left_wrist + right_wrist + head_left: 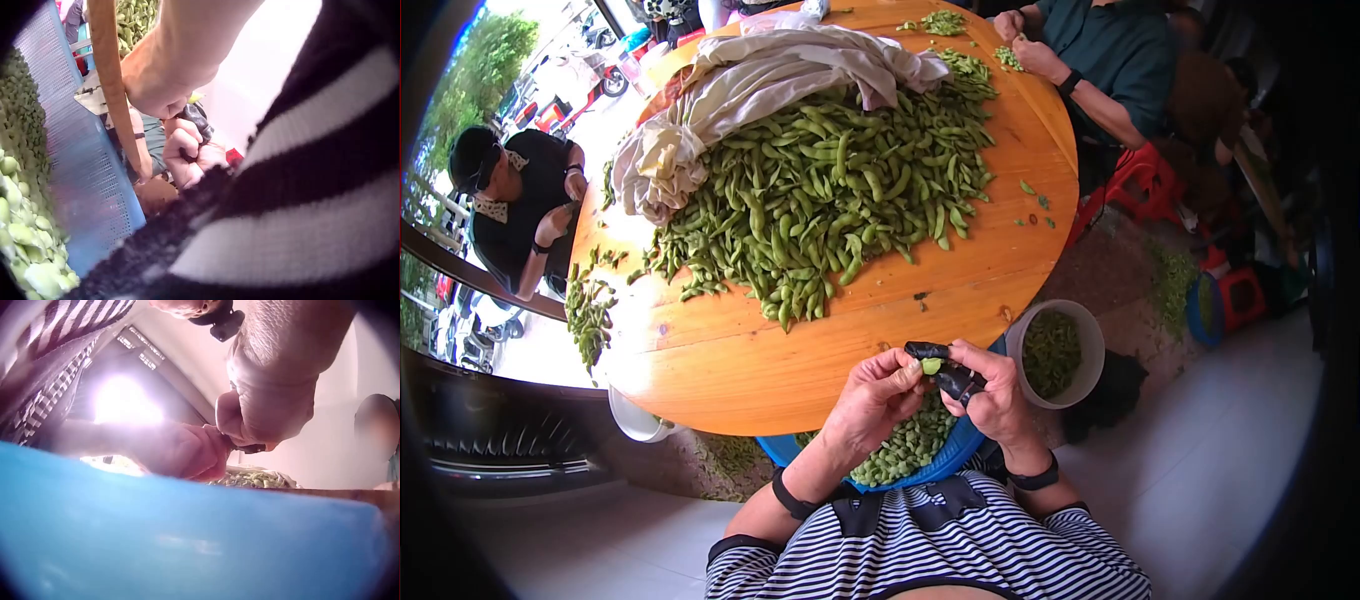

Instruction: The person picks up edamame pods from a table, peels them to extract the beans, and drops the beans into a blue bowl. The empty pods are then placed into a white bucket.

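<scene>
In the head view a green soybean pod (931,367) is held between both hands above a blue basket (968,450) of shelled beans (908,448). My left hand (878,396) pinches the pod between thumb and forefinger. From the other side my right hand (992,396) grips it, with black coverings (955,381) over its thumb and a finger. The left wrist view shows the left hand (156,97) against the right hand (187,150), mostly hiding the pod. Both hands also meet in the right wrist view, over the basket's blue wall (187,531).
A large heap of pods (820,200) lies on the round wooden table (730,370), partly under a pale cloth (800,70). At right a white bucket (1090,345) holds green pods or husks. Another person (1105,70) works at the far right, one more (520,200) at left.
</scene>
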`<state>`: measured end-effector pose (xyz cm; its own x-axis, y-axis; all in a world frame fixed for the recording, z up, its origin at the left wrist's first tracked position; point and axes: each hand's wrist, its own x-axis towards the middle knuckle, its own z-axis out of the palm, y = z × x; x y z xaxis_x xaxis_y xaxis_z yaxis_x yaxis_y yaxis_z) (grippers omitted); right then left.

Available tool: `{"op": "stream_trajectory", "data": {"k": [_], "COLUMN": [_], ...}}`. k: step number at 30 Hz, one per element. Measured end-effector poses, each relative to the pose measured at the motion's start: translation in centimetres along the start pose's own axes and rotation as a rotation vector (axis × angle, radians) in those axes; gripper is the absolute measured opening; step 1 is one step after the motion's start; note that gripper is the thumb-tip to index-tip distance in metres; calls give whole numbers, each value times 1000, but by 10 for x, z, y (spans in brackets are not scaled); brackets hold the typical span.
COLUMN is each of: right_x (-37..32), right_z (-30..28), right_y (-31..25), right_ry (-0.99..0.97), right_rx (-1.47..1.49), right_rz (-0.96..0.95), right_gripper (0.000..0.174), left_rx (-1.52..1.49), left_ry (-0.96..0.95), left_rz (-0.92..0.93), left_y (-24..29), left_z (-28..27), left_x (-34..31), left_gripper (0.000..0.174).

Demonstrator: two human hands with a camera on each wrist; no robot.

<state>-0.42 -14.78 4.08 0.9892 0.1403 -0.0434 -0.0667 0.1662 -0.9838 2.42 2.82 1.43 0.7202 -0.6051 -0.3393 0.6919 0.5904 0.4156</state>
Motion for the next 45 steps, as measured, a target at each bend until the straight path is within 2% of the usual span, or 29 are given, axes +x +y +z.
{"op": "stream_trajectory", "data": {"k": [2,3,5,9,10,11,12,13,15,19,21,22,24,27,28,29,31,32,33,35,36,38,42,44,45], "right_x": [-3,-4,-6,-6,-5,-4,-4,-4,-4,-3,-4,-4,-5,-2,-2,-3,-4,-3,-2,0,0,1,0,1,1], "right_z": [0,1,5,3,4,6,8,10,14,17,16,15,14,8,5,3,1,-1,0,6,9,14,17,11,9], "right_y": [-2,-4,-7,-2,1,2,2,2,2,6,8,8,3,-5,-1,3,10,13,12,9,7,5,8,9,5], "right_ry": [20,19,59,53,72,91,91,121,149,198,200,195,186,151,112,115,76,53,53,95,95,153,171,132,130], "right_rx": [-39,-39,-195,-259,-391,-523,-523,-524,-524,-560,-564,-532,-425,-268,-198,-196,-258,-325,-322,-453,-452,-584,-630,-436,-436], "right_rz": [71,70,98,41,-37,-114,-114,-136,-157,-247,-282,-197,-8,205,172,185,86,32,40,-103,-98,-214,-217,-73,-72], "right_gripper": [35,35,34,34,35,36,36,36,36,32,32,34,35,28,29,29,32,35,35,34,34,35,35,35,35], "left_rx": [336,336,680,982,983,1152,1320,1320,1366,1369,1263,1264,970,926,1050,1045,1248,1205,1203,1408,1407,1474,1459,1278,1277], "left_ry": [45,44,117,101,99,104,109,110,113,120,142,139,93,9,22,24,98,94,97,107,108,149,168,80,83], "left_rz": [78,78,261,267,267,347,428,428,708,706,400,394,245,145,293,282,268,354,347,538,533,766,744,199,198], "left_y": [6,4,-1,2,3,5,5,1,-8,-7,2,2,-1,9,5,6,15,9,6,2,-2,-9,-3,13,19], "left_z": [5,5,4,-6,-3,3,7,6,2,2,1,-2,-11,-4,-7,-5,1,-5,-7,-10,-8,-4,-2,-4,-5], "left_x": [-4,-3,-2,-3,-4,-4,-4,-3,-1,1,0,1,3,-1,1,0,-3,1,2,3,3,4,2,-2,-2], "left_gripper": [10,10,11,14,14,17,21,21,26,28,19,19,18,24,19,19,15,11,11,14,14,18,17,21,21]}}
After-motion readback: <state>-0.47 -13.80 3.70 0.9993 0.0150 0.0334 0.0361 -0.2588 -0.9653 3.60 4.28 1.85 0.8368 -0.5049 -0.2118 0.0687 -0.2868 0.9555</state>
